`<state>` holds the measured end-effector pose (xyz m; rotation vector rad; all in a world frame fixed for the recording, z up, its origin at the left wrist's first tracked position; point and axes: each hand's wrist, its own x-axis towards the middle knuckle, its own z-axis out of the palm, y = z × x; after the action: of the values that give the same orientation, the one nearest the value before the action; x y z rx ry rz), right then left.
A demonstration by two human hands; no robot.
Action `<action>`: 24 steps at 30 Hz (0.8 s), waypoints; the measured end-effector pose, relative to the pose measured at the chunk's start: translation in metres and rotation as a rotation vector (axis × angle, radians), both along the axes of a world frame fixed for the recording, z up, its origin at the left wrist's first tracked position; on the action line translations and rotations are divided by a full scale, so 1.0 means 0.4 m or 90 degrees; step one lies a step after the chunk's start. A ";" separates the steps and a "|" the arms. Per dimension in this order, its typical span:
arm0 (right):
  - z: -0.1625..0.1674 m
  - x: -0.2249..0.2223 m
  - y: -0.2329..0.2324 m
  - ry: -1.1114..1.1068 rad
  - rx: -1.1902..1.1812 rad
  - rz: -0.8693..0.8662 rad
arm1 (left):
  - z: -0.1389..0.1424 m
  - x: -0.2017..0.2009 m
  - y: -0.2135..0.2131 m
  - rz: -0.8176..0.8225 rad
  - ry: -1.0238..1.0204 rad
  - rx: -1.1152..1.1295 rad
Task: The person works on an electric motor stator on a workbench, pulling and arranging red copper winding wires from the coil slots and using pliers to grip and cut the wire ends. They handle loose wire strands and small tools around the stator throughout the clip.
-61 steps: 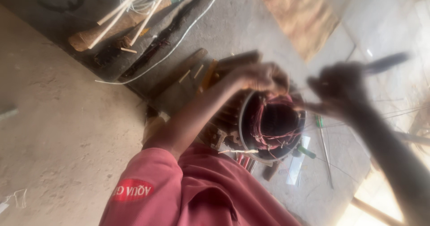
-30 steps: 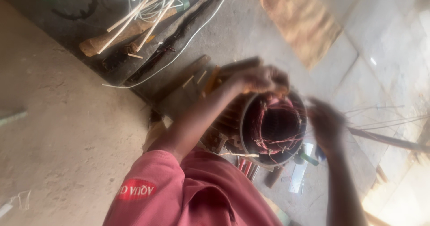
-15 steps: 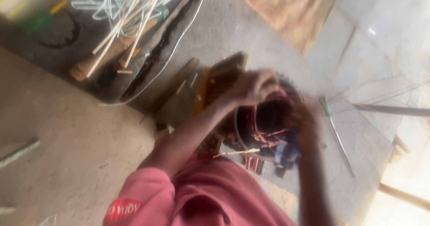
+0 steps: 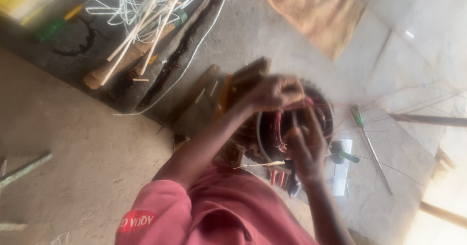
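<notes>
On floor, one motor stator (image 4: 311,128) with copper windings; left hand (image 4: 275,93) curled on its rim, right hand (image 4: 304,150) pinching winding wires; one green-handled screwdriver (image 4: 369,145) beside.

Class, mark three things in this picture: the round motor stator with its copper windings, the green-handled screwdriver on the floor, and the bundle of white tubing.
motor stator (image 4: 325,110), head view, on its right rim.
green-handled screwdriver (image 4: 358,118), head view, on the green handle.
white tubing (image 4: 138,4), head view, on the tangled middle.

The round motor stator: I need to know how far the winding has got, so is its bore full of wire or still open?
Open in the middle. The stator shows reddish coils round its inner wall, with a dark hollow centre.
</notes>
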<state>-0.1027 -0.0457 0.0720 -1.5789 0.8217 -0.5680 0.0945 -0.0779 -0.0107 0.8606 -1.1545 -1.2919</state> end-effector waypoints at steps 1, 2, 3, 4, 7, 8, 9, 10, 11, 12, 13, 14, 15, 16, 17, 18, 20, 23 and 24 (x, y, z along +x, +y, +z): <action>0.001 0.012 0.005 -0.013 0.014 0.031 | -0.006 0.000 -0.004 0.006 0.048 -0.080; 0.004 0.021 0.003 -0.026 0.027 0.064 | -0.010 -0.001 -0.007 0.014 0.096 -0.160; 0.008 0.027 -0.005 -0.010 0.045 0.067 | -0.012 -0.003 -0.011 0.022 0.084 -0.093; 0.015 0.031 -0.018 0.006 0.064 0.071 | -0.012 -0.005 -0.015 0.031 0.072 -0.025; 0.051 0.024 -0.082 0.144 -0.173 0.059 | -0.007 -0.004 -0.019 -0.006 0.107 -0.008; 0.067 0.019 -0.108 0.204 -0.302 0.047 | -0.004 0.000 -0.017 -0.032 0.132 -0.032; 0.084 0.014 -0.132 0.266 -0.429 0.031 | 0.001 0.000 -0.015 -0.020 0.113 -0.026; 0.098 0.009 -0.155 0.331 -0.554 0.010 | 0.007 0.000 -0.012 -0.015 0.095 -0.018; 0.106 0.010 -0.175 0.397 -0.681 -0.017 | 0.016 -0.003 -0.011 -0.015 0.075 -0.013; 0.108 0.015 -0.195 0.386 -0.756 0.042 | 0.024 -0.007 -0.010 -0.005 0.047 -0.022; 0.107 0.024 -0.216 0.371 -0.831 0.105 | 0.032 -0.006 -0.007 0.008 0.019 -0.032; 0.101 0.035 -0.233 0.351 -0.905 0.172 | 0.040 -0.004 -0.005 0.025 -0.010 -0.042; 0.094 0.044 -0.251 0.350 -0.903 0.224 | 0.046 -0.002 -0.001 0.014 -0.005 -0.024; 0.085 0.056 -0.267 0.347 -0.899 0.279 | 0.052 0.001 0.004 0.004 0.002 -0.003; 0.077 0.061 -0.281 0.343 -0.894 0.337 | 0.056 0.005 0.008 -0.003 0.010 0.017; 0.071 0.065 -0.294 0.345 -0.890 0.354 | 0.059 0.011 0.012 -0.010 0.006 0.019; 0.065 0.063 -0.316 0.351 -0.883 0.389 | 0.059 0.022 0.016 -0.025 -0.003 0.020; 0.066 0.044 -0.334 0.365 -0.917 0.378 | 0.054 0.022 0.007 0.016 -0.017 0.031; 0.068 0.036 -0.336 0.389 -0.905 0.384 | 0.050 0.020 0.003 0.020 -0.002 0.040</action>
<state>-0.0882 -0.1799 0.0992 -3.2502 0.2070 -0.1458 0.1025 -0.0766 0.0093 0.9238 -1.1036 -1.3076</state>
